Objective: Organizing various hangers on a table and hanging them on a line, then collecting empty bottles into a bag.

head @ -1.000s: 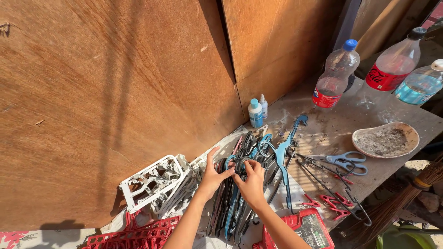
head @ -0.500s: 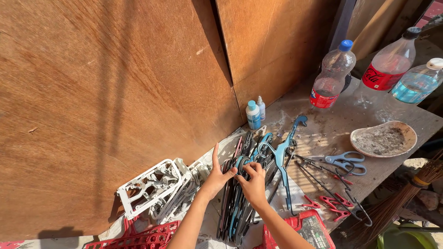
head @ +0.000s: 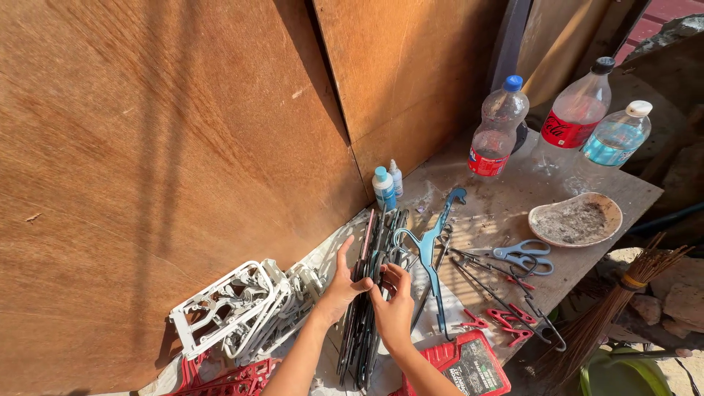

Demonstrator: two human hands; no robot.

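Low in the middle of the frame, the left hand (head: 339,284) and right hand (head: 394,308) press from either side on a stack of dark hangers (head: 370,293) standing on edge on the tabletop (head: 506,205), each grip closed around the stack. A blue hanger (head: 431,246) lies just right of it. White hangers (head: 235,304) sit lower left; scissors (head: 522,255) and red clips (head: 506,319) lie to the right.

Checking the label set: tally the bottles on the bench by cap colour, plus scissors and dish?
Blue-capped bottles: 2, one large, one small
White-capped bottles: 2, one large, one small
Black-capped bottle: 1
Scissors: 1
Dish: 1
Total: 7
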